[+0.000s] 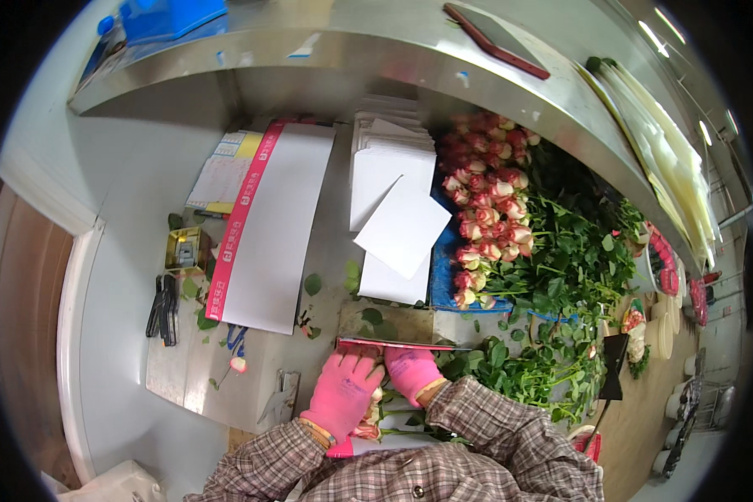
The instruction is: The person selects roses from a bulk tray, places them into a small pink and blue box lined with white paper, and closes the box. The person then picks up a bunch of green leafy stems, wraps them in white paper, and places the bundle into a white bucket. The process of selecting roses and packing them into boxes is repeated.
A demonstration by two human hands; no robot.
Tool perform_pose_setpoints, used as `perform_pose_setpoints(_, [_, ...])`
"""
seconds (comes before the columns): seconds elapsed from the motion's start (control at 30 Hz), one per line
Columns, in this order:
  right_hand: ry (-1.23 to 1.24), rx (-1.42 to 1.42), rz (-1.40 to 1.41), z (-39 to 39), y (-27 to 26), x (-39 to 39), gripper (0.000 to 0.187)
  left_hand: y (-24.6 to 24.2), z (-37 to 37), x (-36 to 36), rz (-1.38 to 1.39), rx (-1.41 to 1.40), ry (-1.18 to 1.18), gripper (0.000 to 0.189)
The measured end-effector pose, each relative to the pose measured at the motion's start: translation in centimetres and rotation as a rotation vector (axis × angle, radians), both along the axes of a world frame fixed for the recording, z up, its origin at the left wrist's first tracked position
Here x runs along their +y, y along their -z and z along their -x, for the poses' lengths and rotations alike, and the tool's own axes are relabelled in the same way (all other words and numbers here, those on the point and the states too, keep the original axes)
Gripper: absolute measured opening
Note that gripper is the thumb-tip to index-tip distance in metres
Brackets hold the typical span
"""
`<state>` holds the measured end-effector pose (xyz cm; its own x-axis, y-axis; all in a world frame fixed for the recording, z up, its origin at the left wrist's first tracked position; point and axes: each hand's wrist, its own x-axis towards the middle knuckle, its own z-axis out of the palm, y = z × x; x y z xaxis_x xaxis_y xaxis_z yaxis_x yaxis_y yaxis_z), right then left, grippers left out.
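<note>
Both my hands wear pink gloves and lie side by side near the bottom centre. My left hand has its fingertips at a pink-edged wrapping sheet seen nearly edge-on; whether it grips the sheet is hidden. At the same sheet, just to the right, is my right hand, its fingertips out of sight. Below and between the hands, cream-and-pink roses with green stems lie on white paper with a pink edge. A large pile of pink-tipped roses lies beyond, at the right, its leafy stems pointing right.
A stack of white wrapping sheets with a pink border lies left of white cards. Black-handled pliers or clippers and a small yellow box are farther left. A metal shelf overhangs the table, bearing a phone.
</note>
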<state>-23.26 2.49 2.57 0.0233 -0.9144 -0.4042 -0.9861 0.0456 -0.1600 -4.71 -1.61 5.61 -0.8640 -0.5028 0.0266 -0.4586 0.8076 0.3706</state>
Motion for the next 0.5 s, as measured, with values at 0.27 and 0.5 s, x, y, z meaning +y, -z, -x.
perform_pose_setpoints(0.27, [0.770, -0.878, 0.478, 13.4, -1.5, -10.4, 0.044, 0.4, -1.5, -1.1, -0.182, -0.065, -0.015, 0.044])
perform_pose_setpoints(0.5, [0.709, -0.883, 0.481, 21.6, 15.9, -16.4, 0.041, -0.1, 0.3, -2.3, -0.316, 0.028, 0.049, 0.043])
